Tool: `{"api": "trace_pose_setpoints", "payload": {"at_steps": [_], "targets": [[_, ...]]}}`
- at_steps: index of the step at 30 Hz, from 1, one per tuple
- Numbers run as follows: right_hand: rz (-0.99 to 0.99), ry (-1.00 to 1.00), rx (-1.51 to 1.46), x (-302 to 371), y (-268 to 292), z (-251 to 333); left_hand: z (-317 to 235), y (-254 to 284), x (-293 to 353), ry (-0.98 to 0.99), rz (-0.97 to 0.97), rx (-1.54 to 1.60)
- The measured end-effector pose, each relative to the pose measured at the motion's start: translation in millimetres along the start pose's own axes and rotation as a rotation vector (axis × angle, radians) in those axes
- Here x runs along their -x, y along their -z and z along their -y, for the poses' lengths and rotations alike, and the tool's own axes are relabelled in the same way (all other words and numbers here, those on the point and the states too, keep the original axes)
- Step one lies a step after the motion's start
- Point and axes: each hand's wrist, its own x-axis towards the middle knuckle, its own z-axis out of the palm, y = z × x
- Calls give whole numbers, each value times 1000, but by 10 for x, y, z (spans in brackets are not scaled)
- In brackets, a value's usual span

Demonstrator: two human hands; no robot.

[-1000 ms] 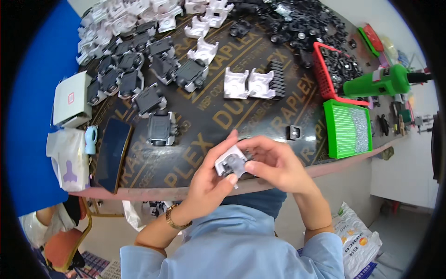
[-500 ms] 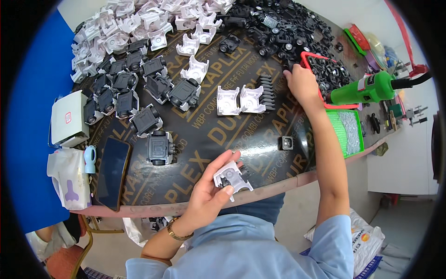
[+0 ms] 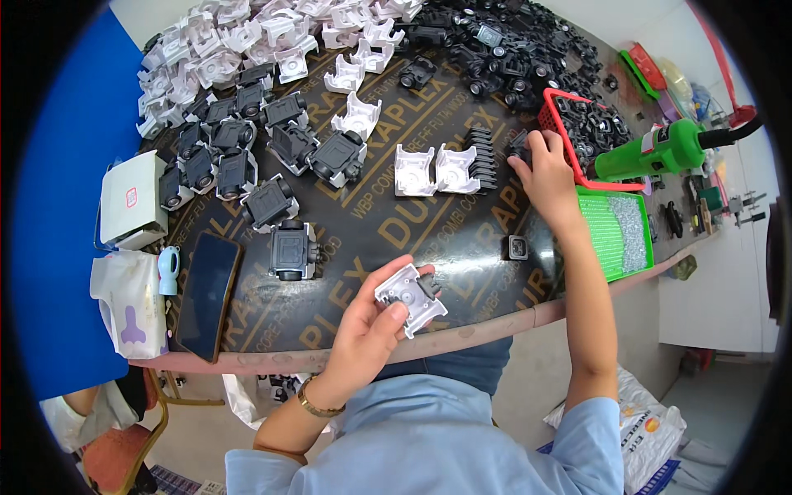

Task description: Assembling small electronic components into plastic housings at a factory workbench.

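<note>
Near the front edge of the table, my left hand (image 3: pixel 360 334) is closed around a white plastic housing (image 3: pixel 411 295) with its hollow side up and the thumb on it. A black piece (image 3: pixel 429 285) sits at the housing's far right side. Farther off to the right, my right hand (image 3: pixel 548 177) pinches a small black plastic part (image 3: pixel 518 143), partly hidden by the fingers. Left of that hand lie two white housings (image 3: pixel 415 171) and a row of thin black pieces (image 3: pixel 482 157). A small square black part (image 3: pixel 516 247) rests between my hands.
White housings (image 3: pixel 219 66) are heaped far left, black parts (image 3: pixel 528 58) far right. Finished-looking black-and-white units (image 3: pixel 290 250) stand at left by a phone (image 3: pixel 209 295). A green power screwdriver (image 3: pixel 652 153) hangs over a red basket (image 3: pixel 554 124); a green tray (image 3: pixel 601 235) holds small metal pieces.
My right hand has drawn back slightly from beside the red basket, and a black part now shows at its fingertips. The left hand has tilted the housing a little.
</note>
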Motion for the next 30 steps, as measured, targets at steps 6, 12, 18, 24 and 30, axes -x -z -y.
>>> {"api": "trace_pose_setpoints", "payload": {"at_steps": [6,12,18,24,30], "targets": [[5,-13,-99,77,189,34,-27,-20,-5,5,2,2],[218,276,-802,542,929,930,-61,-23,-19,88,-30,66],[576,551,-724,680,991,1262,24,3,-21,66,-43,196],[585,563,-660,681,966,1279,53,22,-25,43,-19,183],[590,569,-639,659,1010,1266,19,-15,-37,55,-38,165]]}}
